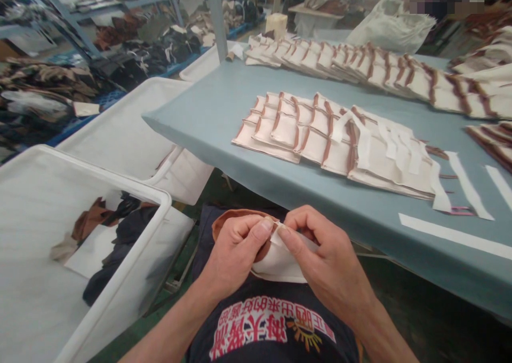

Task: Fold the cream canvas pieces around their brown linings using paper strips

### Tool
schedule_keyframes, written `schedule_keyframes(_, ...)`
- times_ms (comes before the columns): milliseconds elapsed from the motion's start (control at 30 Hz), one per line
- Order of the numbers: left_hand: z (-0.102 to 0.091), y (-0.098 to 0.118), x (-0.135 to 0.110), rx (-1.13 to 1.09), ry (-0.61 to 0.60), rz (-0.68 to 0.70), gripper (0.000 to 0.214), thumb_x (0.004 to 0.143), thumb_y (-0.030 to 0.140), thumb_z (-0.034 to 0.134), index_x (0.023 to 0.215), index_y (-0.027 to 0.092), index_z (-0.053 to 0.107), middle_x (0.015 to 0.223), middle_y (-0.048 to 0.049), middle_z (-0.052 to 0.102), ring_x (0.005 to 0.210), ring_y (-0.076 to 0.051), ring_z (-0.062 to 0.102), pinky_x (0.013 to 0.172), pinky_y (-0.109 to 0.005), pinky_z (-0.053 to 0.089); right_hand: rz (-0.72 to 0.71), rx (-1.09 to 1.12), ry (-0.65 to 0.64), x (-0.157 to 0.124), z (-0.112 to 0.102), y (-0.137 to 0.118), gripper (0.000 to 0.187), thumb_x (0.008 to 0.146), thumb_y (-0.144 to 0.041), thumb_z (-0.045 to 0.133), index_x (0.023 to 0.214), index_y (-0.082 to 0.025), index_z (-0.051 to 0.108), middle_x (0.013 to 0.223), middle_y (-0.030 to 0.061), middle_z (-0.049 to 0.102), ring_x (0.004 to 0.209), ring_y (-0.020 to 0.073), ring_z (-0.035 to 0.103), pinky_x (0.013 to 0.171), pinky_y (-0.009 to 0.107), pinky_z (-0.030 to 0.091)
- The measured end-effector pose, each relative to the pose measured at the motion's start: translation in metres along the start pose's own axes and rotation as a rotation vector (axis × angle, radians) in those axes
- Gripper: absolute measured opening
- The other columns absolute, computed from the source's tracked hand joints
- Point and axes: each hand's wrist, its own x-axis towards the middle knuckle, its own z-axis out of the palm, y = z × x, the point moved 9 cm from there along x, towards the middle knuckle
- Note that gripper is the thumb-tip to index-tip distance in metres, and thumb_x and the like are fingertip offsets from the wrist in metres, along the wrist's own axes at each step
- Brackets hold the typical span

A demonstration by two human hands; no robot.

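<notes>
A cream and brown fabric piece (280,264) lies across my lap, its brown part curling up at the left. My left hand (242,245) pinches its upper edge between thumb and fingers. Close beside it, my right hand (316,240) is closed in a pinch on the same edge, the thumbs almost touching. Whatever fine detail sits between the fingertips is too small to make out. On the blue-green table just beyond my hands, overlapping cream fabric pieces with brown strips (312,133) are fanned out, with loose white strips (362,139) on top.
The table (192,107) has its near edge just past my hands. Another long row of cream and brown pieces (360,64) runs along the back. White bins (160,192) stand at the left, one holding dark and brown scraps (120,235). White strips (452,235) lie at the right.
</notes>
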Motion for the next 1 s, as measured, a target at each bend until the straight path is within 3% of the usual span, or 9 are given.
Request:
schedule_keyframes(333,-0.005,-0.005,-0.001,0.013,0.014,-0.01,0.05,0.099,0.046,0.053,0.058,0.02,0.042,0.052,0.0065,0.035,0.049,-0.008,0.027,0.047,-0.025,0.022,0.026,0.002,0.026,0.002,0.004,0.006,0.025,0.097,-0.032,0.058,0.074,-0.022,0.057,0.071,-0.0005,0.06,0.063,0.0143,0.052,0.058,0.027,0.036)
schedule_keyframes(533,-0.008,-0.007,0.002,0.024,0.033,0.002,0.055,0.098,0.05,0.054,0.055,0.019,0.041,0.052,0.0062,0.035,0.049,-0.008,0.027,0.048,-0.025,0.023,-0.056,-0.047,0.092,0.001,0.005,0.003,0.021,0.098,-0.027,0.058,0.077,-0.022,0.056,0.077,0.0002,0.062,0.067,0.0148,0.054,0.063,0.028,0.038)
schedule_keyframes(767,-0.013,-0.022,0.001,0.005,0.027,-0.056,0.052,0.097,0.053,0.057,0.061,0.018,0.047,0.052,0.0077,0.033,0.048,-0.006,0.025,0.047,-0.023,0.021,-0.12,-0.007,0.08,0.001,0.011,0.008,0.02,0.099,-0.024,0.058,0.08,-0.022,0.055,0.078,-0.0007,0.061,0.068,0.014,0.054,0.066,0.028,0.04)
schedule_keyframes(900,-0.008,-0.022,0.001,-0.073,-0.005,-0.084,0.034,0.09,0.046,0.067,0.075,0.015,0.062,0.064,0.0026,0.054,0.054,-0.008,0.041,0.05,-0.02,0.032,-0.145,-0.009,0.113,0.001,0.007,0.007,0.019,0.098,-0.023,0.058,0.079,-0.022,0.055,0.078,-0.0003,0.061,0.067,0.0142,0.054,0.066,0.028,0.04)
schedule_keyframes(1000,-0.008,-0.014,0.002,0.003,0.017,-0.07,0.021,0.081,0.035,0.07,0.081,0.014,0.067,0.075,-0.0027,0.065,0.064,-0.013,0.052,0.057,-0.022,0.042,-0.141,-0.011,0.129,0.0,0.006,0.008,0.019,0.097,-0.023,0.058,0.078,-0.022,0.055,0.078,-0.0002,0.062,0.066,0.0142,0.054,0.065,0.028,0.041)
